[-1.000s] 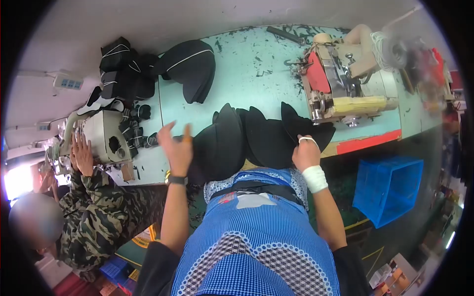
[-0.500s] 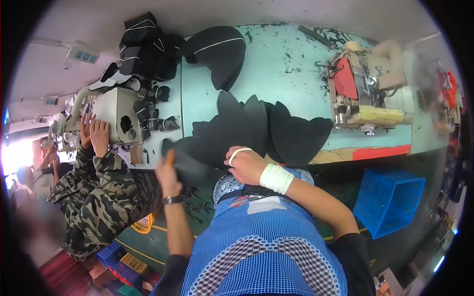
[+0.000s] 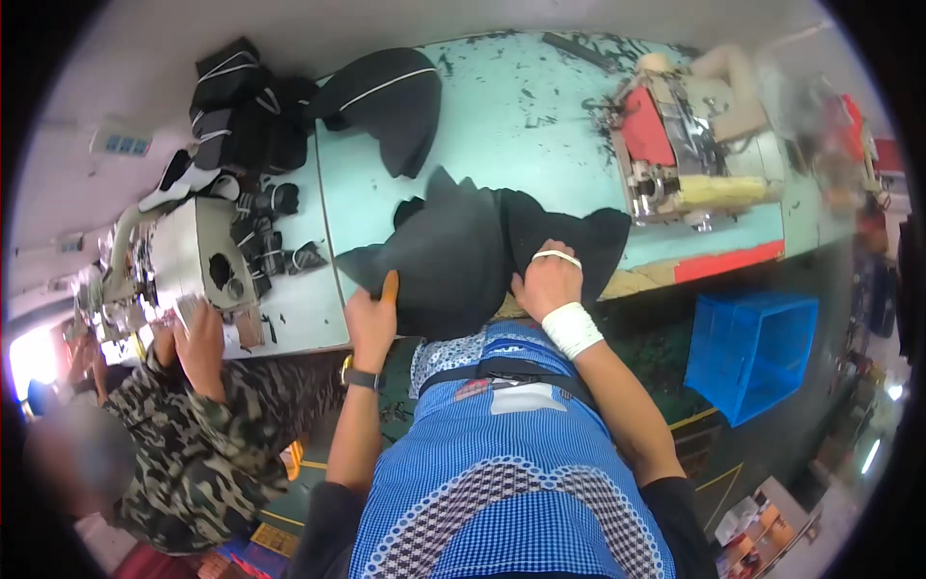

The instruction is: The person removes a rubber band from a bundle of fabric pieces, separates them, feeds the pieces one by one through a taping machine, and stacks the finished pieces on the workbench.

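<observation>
Black fabric pieces (image 3: 449,261) with pointed edges lie in an overlapping pile at the table's front edge. My left hand (image 3: 371,323), an orange cover on its thumb, grips the near left edge of the top piece, thumb above and fingers mostly hidden. My right hand (image 3: 552,280), with a white band round the fingers and a white wrist wrap, is curled on the near edge of the right-hand black fabric piece (image 3: 600,241). Its fingers are bent in and the fingertips are partly hidden.
A sewing machine (image 3: 699,145) stands at the right, another machine (image 3: 198,253) at the left by a co-worker in a camouflage sleeve (image 3: 198,425). Sewn black items (image 3: 381,101) lie at the back. A blue crate (image 3: 748,357) is below the table's right side.
My left hand, blurred before while swinging a black piece, now holds its edge over the pile. My right hand has moved right, from near my waist onto the right-hand piece.
</observation>
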{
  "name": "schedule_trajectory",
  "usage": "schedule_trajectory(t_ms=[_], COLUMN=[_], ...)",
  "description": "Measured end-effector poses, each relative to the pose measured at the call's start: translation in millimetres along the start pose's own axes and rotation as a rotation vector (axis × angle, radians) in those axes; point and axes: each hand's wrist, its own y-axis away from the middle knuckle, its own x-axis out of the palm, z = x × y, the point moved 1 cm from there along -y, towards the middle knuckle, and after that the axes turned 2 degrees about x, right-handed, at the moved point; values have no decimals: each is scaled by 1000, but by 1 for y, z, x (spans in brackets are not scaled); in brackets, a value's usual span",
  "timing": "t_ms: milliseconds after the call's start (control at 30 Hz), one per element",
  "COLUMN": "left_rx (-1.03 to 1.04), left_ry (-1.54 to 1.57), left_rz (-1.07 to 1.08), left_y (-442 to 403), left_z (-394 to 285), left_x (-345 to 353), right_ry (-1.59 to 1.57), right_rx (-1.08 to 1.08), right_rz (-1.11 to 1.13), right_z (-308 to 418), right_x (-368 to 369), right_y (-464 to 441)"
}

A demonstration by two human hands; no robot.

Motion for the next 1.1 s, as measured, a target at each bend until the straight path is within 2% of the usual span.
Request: schedule_trajectory(t_ms=[33,100,167,233,300,333,400,433,533,567,633,667,700,800,833,933,967,1067,1100], left_rx=[-91,-79,-76,-38,-281,-287,-827,-829,-893,-897,-796,-745,-752,-680,-678,-647,-650,-436,-431], left_ry=[-168,-160,-144,294,573,581,1003,1008,1055,1061,922,846,847,1091,1087,1304,1304,1201,1201], left_rz=[44,36,-31,467,743,723,637,625,119,101,269,357,348,277,284,474,477,556,561], left_y=[7,17,27,51,79,81,76,78,82,79,66,65,68,68,68,64,62,50,48], left_z=[2,-15,-35,-53,-90,-88,-69,-73,-83,-80,-65,-68,-72,-93,-97,-105,-109,-126,-127], left_x=[-1,-13,-27,5,53,71,116,129,158,169,192,195,196,195,195,193,191,183,184], right_ry=[-4,2,-154,-242,-226,-214,-205,-198,-157,-122,-93,-153,-212,-308,-345,-413,-447,-505,-533], right_rx=[20,30,65,49,-36,-78,-131,-162,-237,-272,-322,-306,-288,-242,-218,-199,-197,-182,-182], right_rz=[18,34,85,112,94,89,86,84,112,134,158,173,190,215,234,240,232,223,225], right_z=[-1,-16,-36,-39,-39,-41,-43,-45,-63,-68,-76,-79,-83,-97,-100,-109,-114,-125,-126], right_x=[7,7,-3,-11,-16,-18,-18,-17,-7,-3,-4,-11,-20,-37,-40,-51,-53,-59,-61], right_y=[4,5,-4,-9,-10,-9,-9,-8,-11,-15,-20,-22,-23,-24,-24,-24,-22,-17,-17])
